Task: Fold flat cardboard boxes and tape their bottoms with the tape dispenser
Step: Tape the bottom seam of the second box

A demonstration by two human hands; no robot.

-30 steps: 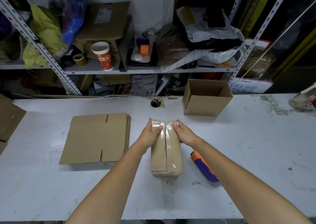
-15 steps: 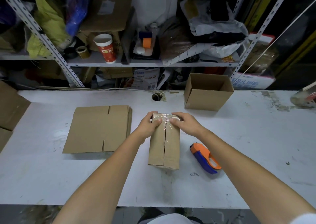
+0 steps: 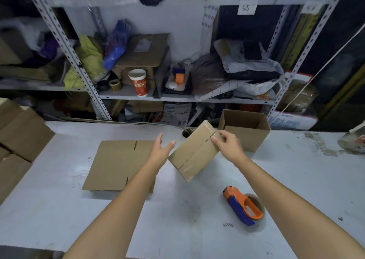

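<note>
Right hand [image 3: 229, 146] pinches the taped box [image 3: 194, 152] at its far end, tilted above the surface [image 3: 177, 219] mid-width; left hand [image 3: 161, 152] spread beside it. Brown cardboard, clear tape along the seam.

A packing and storage room: grey slotted-angle metal shelving [image 3: 79, 65], crammed with bags, worn cardboard and rolls of packing tape [image 3: 115, 84], bears a handwritten paper number label [image 3: 245, 8]. The scuffed white desk [image 3: 177, 229] carries a stack of flat brown cardboard boxes [image 3: 116, 163], an open brown cardboard box [image 3: 246, 138] and an orange and blue tape dispenser [image 3: 243, 207].
</note>
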